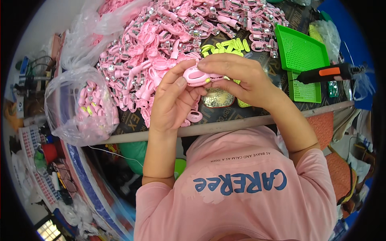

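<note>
Above the near edge of the table, both hands are closed on a pink plastic casing (196,77) with a small yellow-green piece on its side. My left hand (173,94) grips its left end between thumb and fingers. My right hand (243,76) holds the right end, its fingers over the top and thumb below. Beneath the hands lies a shiny, silvery patterned container (218,99). A loose pink part (195,116) with a dark oval window sits beside my left wrist. Just behind the hands is a small pile of yellow-green plastic pieces (227,47).
A large heap of pink plastic parts (148,38) covers the table's far side and left. A clear bag (80,108) of pink and yellow-green pieces stands at the left edge. To the right are green perforated trays (301,48) and a black-and-orange electric screwdriver (325,73).
</note>
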The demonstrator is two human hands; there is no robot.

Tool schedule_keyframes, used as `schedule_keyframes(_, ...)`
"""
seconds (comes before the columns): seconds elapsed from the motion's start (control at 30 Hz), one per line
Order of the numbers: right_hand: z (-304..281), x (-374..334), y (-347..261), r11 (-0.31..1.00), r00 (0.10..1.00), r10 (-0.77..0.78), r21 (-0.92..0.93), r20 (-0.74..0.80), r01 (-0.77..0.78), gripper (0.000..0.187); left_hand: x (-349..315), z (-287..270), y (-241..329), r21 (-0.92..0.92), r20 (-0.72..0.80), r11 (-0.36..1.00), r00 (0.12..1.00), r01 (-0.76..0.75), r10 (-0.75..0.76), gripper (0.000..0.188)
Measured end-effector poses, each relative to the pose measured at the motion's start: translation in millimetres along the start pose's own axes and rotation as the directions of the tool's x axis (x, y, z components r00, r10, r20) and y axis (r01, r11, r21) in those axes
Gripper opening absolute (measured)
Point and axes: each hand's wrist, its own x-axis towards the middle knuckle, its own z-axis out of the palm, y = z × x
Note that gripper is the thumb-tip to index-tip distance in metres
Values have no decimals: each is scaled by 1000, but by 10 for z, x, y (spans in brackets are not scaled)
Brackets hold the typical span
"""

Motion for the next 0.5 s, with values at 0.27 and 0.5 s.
schedule_keyframes(0.27,16,-24,48,1000,1000,-8,16,-26,8,41,1,-17,27,62,-56,998,998,23,-19,42)
schedule_keyframes(0.5,62,-31,31,1000,999,-7,8,-38,8,43,11,-18,14,46,-38,999,999,6,-4,41)
